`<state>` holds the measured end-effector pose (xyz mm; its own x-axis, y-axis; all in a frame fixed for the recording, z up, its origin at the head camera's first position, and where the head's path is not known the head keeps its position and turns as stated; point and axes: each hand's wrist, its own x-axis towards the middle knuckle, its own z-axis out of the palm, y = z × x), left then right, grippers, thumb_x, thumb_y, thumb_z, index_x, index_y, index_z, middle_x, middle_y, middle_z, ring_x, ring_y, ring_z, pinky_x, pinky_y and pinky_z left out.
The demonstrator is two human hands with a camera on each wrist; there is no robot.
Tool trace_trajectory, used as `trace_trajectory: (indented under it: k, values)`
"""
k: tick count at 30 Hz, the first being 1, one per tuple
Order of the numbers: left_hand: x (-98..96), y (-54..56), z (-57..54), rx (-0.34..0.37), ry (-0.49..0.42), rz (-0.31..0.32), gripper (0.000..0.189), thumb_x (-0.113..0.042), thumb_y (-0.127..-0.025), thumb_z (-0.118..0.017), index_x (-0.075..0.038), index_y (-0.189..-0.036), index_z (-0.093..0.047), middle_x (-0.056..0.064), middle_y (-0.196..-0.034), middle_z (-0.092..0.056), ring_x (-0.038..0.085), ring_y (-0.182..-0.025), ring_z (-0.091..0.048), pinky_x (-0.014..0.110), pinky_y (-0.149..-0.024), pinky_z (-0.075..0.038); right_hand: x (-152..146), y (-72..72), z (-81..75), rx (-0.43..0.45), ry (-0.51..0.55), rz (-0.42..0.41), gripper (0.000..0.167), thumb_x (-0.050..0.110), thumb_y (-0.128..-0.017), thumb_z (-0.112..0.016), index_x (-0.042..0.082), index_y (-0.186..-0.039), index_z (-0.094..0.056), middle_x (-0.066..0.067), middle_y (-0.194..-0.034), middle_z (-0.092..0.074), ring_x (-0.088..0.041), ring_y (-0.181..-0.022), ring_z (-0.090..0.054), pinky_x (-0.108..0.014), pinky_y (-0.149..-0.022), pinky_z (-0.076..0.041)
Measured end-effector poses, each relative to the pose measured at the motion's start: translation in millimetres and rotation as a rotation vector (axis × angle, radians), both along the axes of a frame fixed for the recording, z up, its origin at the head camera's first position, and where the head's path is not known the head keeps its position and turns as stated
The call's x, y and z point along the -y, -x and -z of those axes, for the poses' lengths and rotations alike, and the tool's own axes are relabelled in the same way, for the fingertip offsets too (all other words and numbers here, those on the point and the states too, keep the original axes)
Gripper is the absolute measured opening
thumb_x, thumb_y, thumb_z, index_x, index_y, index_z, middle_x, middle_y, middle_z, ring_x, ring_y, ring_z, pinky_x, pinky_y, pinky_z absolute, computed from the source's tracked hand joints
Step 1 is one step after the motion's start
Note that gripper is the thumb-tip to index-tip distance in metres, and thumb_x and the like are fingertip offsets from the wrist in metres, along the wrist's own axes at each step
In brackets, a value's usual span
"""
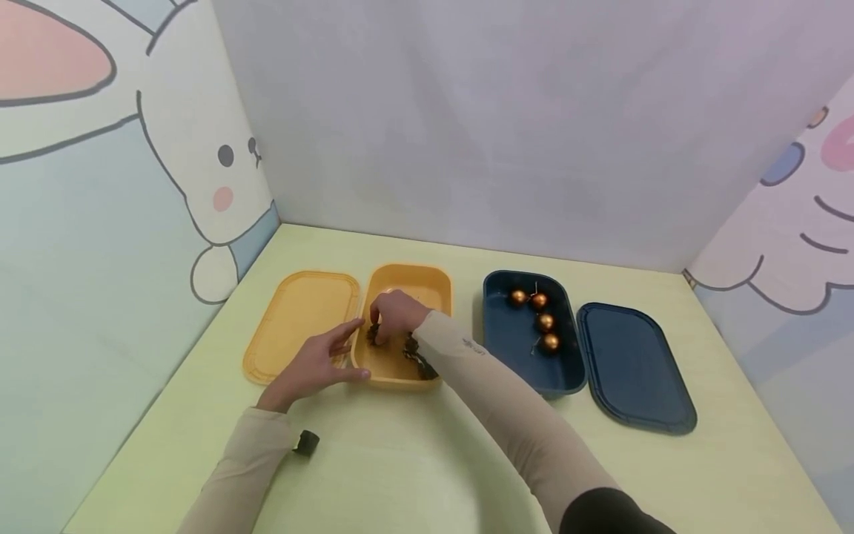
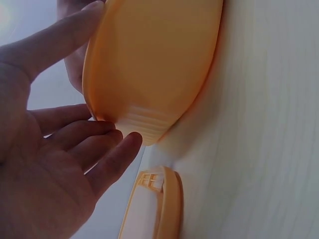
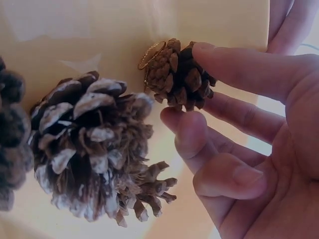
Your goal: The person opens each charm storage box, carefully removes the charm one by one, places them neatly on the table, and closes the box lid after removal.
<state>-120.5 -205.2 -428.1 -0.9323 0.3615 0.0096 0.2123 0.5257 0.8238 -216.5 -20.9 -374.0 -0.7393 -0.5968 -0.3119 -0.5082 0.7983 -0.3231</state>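
In the head view, my right hand [image 1: 400, 310] reaches down into a yellow plastic box [image 1: 432, 283]. The right wrist view shows its thumb and fingers pinching a small brown pine cone [image 3: 182, 79] with a gold cord loop [image 3: 151, 56]. Beside that cone lies a larger, white-tipped pine cone [image 3: 84, 144], and another dark cone [image 3: 11, 134] is cut off at the left edge. My left hand [image 1: 312, 368] spreads around the box's near left corner. In the left wrist view, its thumb and extended fingers touch the box rim.
Left of the yellow box lies a yellow lid [image 1: 303, 319]. A dark blue box [image 1: 510, 348] to the right holds several copper-coloured balls [image 1: 545, 322]. Beyond it lies a dark blue lid [image 1: 640, 371]. Next to my left sleeve is a small black block [image 1: 307, 443]. Walls enclose the table's back and sides.
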Motion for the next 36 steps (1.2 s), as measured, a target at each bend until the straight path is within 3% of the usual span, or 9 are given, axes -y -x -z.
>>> trace_trajectory:
  k: [9, 20, 29, 36]
  values:
    - [-1.8, -1.6, 1.7, -0.001, -0.01, -0.002, 0.092, -0.037, -0.082, -0.083, -0.01, -0.156, -0.037, 0.013, -0.162, -0.038, 0.039, -0.141, -0.049, 0.05, -0.112, -0.044, -4, 2.0, 2.7, -0.006, -0.006, -0.017, 0.03, 0.02, -0.084, -0.081, 0.012, -0.112, -0.074, -0.004, -0.114, -0.072, -0.015, -0.097, -0.062, -0.026, -0.084, -0.054]
    - [-1.6, -2.2, -1.0, -0.003, -0.01, -0.009, 0.095, -0.038, -0.079, -0.085, -0.012, -0.156, -0.037, 0.008, -0.162, -0.039, 0.036, -0.14, -0.05, 0.049, -0.112, -0.044, -15, -0.9, -16.4, 0.01, 0.07, -0.031, 0.034, 0.022, -0.086, -0.079, 0.012, -0.117, -0.073, -0.003, -0.115, -0.073, -0.016, -0.102, -0.067, -0.026, -0.083, -0.056]
    - [-1.3, -1.4, 2.3, -0.019, -0.015, -0.032, 0.093, -0.031, -0.078, -0.087, -0.009, -0.154, -0.04, 0.008, -0.161, -0.041, 0.035, -0.137, -0.054, 0.047, -0.11, -0.047, -40, -24.5, -38.0, -0.003, 0.247, -0.023, 0.03, 0.02, -0.089, -0.075, 0.01, -0.117, -0.072, -0.005, -0.109, -0.075, -0.017, -0.097, -0.068, -0.031, -0.085, -0.057]
    - [-1.2, 2.5, 2.4, -0.036, 0.014, -0.045, 0.091, -0.03, -0.078, -0.086, -0.009, -0.154, -0.041, 0.011, -0.16, -0.041, 0.038, -0.131, -0.058, 0.048, -0.107, -0.05, -58, -49.7, -40.8, -0.062, 0.341, -0.021, 0.028, 0.022, -0.089, -0.077, 0.013, -0.115, -0.072, -0.001, -0.105, -0.075, -0.014, -0.094, -0.068, -0.028, -0.082, -0.057]
